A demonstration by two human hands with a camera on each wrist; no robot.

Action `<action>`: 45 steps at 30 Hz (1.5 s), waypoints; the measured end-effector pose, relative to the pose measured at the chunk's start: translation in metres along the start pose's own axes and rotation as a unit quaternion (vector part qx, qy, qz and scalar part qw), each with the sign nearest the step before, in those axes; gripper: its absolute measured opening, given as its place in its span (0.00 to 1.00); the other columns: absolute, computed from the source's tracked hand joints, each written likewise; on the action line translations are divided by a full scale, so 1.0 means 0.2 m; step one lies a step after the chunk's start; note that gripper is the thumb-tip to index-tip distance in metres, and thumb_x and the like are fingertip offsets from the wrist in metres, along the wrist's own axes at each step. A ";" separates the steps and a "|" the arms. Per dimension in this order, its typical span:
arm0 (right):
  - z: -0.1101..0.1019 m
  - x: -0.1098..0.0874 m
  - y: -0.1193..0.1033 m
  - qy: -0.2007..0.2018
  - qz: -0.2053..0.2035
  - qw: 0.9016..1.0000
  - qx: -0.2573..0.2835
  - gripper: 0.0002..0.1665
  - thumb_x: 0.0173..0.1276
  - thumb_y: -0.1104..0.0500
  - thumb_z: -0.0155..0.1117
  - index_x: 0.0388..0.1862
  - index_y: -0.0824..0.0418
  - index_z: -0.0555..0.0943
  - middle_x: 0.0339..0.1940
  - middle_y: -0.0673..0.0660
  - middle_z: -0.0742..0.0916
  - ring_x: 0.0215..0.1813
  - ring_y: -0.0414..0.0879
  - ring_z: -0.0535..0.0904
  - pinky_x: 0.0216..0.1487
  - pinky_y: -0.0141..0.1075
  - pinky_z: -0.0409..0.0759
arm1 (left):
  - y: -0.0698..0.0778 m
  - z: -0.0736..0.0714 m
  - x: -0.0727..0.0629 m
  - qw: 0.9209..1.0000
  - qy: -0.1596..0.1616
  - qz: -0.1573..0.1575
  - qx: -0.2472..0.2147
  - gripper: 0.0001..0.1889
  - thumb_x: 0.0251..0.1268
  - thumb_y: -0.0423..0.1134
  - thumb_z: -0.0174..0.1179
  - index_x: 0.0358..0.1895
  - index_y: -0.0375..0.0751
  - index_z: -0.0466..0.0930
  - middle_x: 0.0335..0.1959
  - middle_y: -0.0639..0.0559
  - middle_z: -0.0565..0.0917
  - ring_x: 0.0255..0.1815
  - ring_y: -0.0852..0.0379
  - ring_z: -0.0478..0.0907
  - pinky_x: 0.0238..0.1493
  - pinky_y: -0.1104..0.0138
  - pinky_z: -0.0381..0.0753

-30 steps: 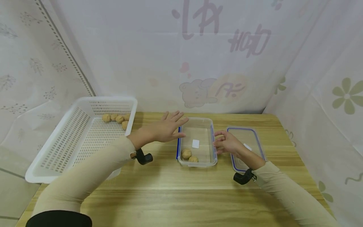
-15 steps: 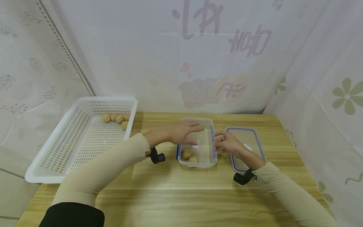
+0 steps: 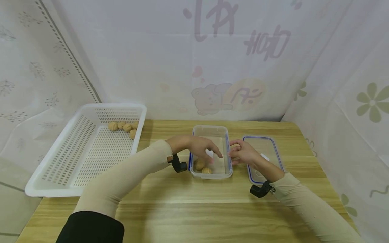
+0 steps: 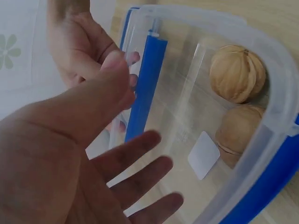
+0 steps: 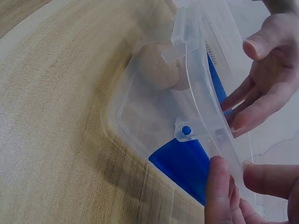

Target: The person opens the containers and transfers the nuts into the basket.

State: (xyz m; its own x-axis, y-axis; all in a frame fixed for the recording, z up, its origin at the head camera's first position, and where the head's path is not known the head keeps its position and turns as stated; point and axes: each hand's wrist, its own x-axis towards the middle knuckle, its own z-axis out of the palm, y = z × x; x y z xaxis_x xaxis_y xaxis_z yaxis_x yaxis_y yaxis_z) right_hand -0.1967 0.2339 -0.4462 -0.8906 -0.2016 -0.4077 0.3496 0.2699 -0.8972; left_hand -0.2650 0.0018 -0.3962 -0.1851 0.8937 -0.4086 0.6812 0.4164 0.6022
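Observation:
A clear plastic food container [image 3: 212, 175] with blue side latches stands uncovered on the table, two walnuts [image 4: 237, 73] in its near left corner. My left hand [image 3: 202, 147] hangs over the container, its fingers spread and loosely bent downward with nothing between them. On the right side, my right hand [image 3: 244, 153] pinches the container's wall, with the thumb at the rim and the fingers outside by the blue latch [image 5: 182, 165]. A white square label [image 4: 204, 155] shows at the container's bottom, partly covered by my left hand in the head view.
At the left, a white perforated basket [image 3: 82, 148] holds several walnuts [image 3: 127, 127] in its far right corner. The container's clear lid [image 3: 258, 141], with a blue seal, lies right of it under my right forearm. Patterned cloth [image 3: 170, 67] hangs behind the wooden table [image 3: 194, 209].
My left hand has moved right, from the container's left edge to over its inside, and its fingers now bend downward. The right hand stays in place at the container's right side.

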 end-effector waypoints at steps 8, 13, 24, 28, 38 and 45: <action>0.01 0.00 0.00 0.006 0.001 1.000 -0.003 0.31 0.74 0.71 0.60 0.72 0.72 0.61 0.44 0.61 0.81 0.40 0.47 0.81 0.40 0.40 0.88 | -0.04 0.01 0.07 0.997 -0.051 0.023 -0.046 0.20 0.69 0.29 0.65 0.63 0.35 0.81 0.64 0.49 0.81 0.68 0.47 0.74 0.70 0.64 0.72; 0.01 0.00 0.00 0.004 -0.002 1.000 -0.002 0.31 0.73 0.71 0.60 0.71 0.72 0.61 0.46 0.64 0.81 0.40 0.47 0.82 0.41 0.41 0.89 | -0.05 0.02 0.11 0.994 -0.084 0.005 -0.072 0.20 0.65 0.24 0.66 0.60 0.34 0.83 0.60 0.47 0.84 0.62 0.50 0.80 0.61 0.71 0.77; 0.00 0.00 0.00 0.002 -0.002 1.000 -0.002 0.31 0.74 0.70 0.59 0.72 0.72 0.60 0.45 0.62 0.81 0.41 0.47 0.82 0.41 0.40 0.88 | -0.02 0.04 0.14 0.986 -0.133 -0.014 -0.096 0.20 0.64 0.24 0.66 0.59 0.34 0.83 0.58 0.46 0.85 0.60 0.52 0.80 0.59 0.74 0.76; 0.00 0.00 0.00 -0.001 -0.002 1.000 -0.002 0.31 0.75 0.70 0.59 0.72 0.72 0.60 0.47 0.64 0.81 0.42 0.47 0.82 0.41 0.40 0.88 | -0.01 0.06 0.16 0.985 -0.146 -0.020 -0.089 0.19 0.65 0.24 0.66 0.59 0.34 0.83 0.57 0.46 0.85 0.58 0.57 0.81 0.59 0.75 0.76; 0.00 0.00 0.00 0.001 0.004 1.000 -0.002 0.31 0.75 0.70 0.58 0.72 0.71 0.60 0.47 0.64 0.81 0.42 0.47 0.81 0.42 0.41 0.88 | -0.02 0.06 0.17 0.983 -0.166 -0.032 -0.069 0.20 0.64 0.23 0.66 0.59 0.34 0.83 0.58 0.45 0.85 0.55 0.60 0.80 0.57 0.77 0.75; 0.00 0.00 0.00 0.003 0.005 1.000 -0.004 0.31 0.75 0.70 0.59 0.72 0.71 0.60 0.45 0.62 0.81 0.42 0.47 0.81 0.43 0.42 0.88 | -0.02 0.06 0.17 0.984 -0.166 -0.043 -0.044 0.20 0.62 0.24 0.69 0.58 0.35 0.83 0.55 0.47 0.86 0.52 0.62 0.79 0.55 0.77 0.75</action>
State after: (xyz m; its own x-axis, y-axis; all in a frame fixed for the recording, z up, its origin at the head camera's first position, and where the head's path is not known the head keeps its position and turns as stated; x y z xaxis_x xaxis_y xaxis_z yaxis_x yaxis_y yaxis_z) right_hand -0.1977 0.2333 -0.4462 -0.8888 -0.1940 -0.4152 0.3555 0.2800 -0.8918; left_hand -0.2656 0.0298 -0.4199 0.0126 0.7567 -0.6536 0.6065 0.5139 0.6067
